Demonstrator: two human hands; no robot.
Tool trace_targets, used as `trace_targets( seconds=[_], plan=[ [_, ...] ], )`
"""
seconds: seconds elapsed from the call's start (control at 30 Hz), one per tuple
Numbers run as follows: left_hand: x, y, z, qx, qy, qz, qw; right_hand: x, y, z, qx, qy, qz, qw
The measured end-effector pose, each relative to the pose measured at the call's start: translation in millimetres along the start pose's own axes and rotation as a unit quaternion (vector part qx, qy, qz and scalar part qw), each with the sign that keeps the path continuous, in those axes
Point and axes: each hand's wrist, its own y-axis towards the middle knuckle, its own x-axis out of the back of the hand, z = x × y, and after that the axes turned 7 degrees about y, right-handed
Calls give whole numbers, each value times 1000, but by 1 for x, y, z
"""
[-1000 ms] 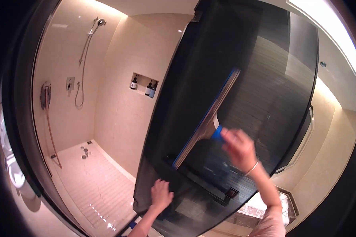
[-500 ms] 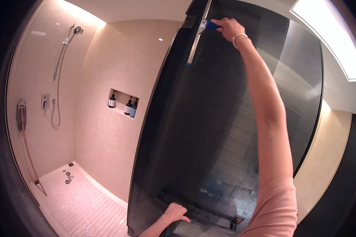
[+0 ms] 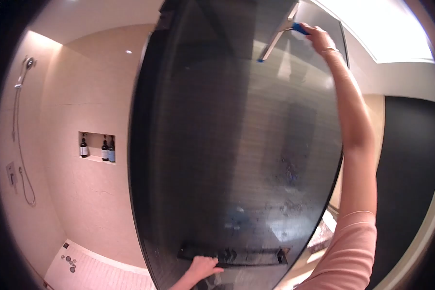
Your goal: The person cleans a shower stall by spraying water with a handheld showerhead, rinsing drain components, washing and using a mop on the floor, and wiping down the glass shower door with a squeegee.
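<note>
Raised high, my right hand (image 3: 319, 38) is closed around the blue handle of a squeegee (image 3: 277, 38). The squeegee's long blade lies slanted against the upper right part of a dark glass shower door (image 3: 198, 145). Low down, my left hand (image 3: 202, 268) is closed over the left part of the black horizontal door handle (image 3: 258, 263), its thumb pointing right. Wet streaks and drops show on the lower glass around the handle.
Left of the door is a shower with a hand shower (image 3: 30, 63), a mixer tap (image 3: 12, 174) and a wall niche (image 3: 94, 158) holding pump bottles (image 3: 105, 149). Several small round pieces (image 3: 71, 262) lie on the ribbed floor (image 3: 101, 278). A dark panel (image 3: 406, 183) stands right.
My right hand has drawn the squeegee rightward across the upper glass, from near the hinge side toward the far edge. My view has turned right. My left hand stays at the door handle.
</note>
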Motion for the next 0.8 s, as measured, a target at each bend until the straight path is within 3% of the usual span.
trace_targets(
  seconds=[0.07, 0.17, 0.2, 0.27, 0.33, 0.4, 0.47, 0.6, 0.67, 0.73, 0.8],
  plan=[
    [21, 3, 8, 4, 11, 105, 994, 25, -52, -43, -28, 6, 5, 1000],
    [15, 4, 10, -12, 21, 92, 995, 26, -124, -71, -110, 66, 21, 992],
    [13, 5, 9, -11, 30, 92, 995, 23, -146, -62, -98, 72, 18, 992],
    [8, 5, 10, -11, 21, 58, 998, 19, -172, -27, -167, 75, 70, 981],
    [0, 4, 11, -2, 17, 39, 999, 5, -184, 32, -233, 41, 35, 971],
    [-5, 3, 10, 3, 19, 0, 1000, -1, -186, 94, -382, 296, 69, 873],
    [-2, 5, 8, 33, 18, 32, 999, -10, -185, 157, -473, 560, 3, 680],
    [-5, 7, 4, 67, 17, 40, 997, -24, -152, 259, -504, 707, -121, 481],
    [-4, 9, 4, 71, 24, 35, 997, -26, -140, 307, -503, 712, -103, 480],
    [-10, 8, 5, 72, 15, 23, 997, -21, -145, 354, -492, 675, -49, 548],
    [-6, 10, 4, 75, 13, 29, 997, -46, -169, 384, -400, 579, 31, 710]
  ],
)
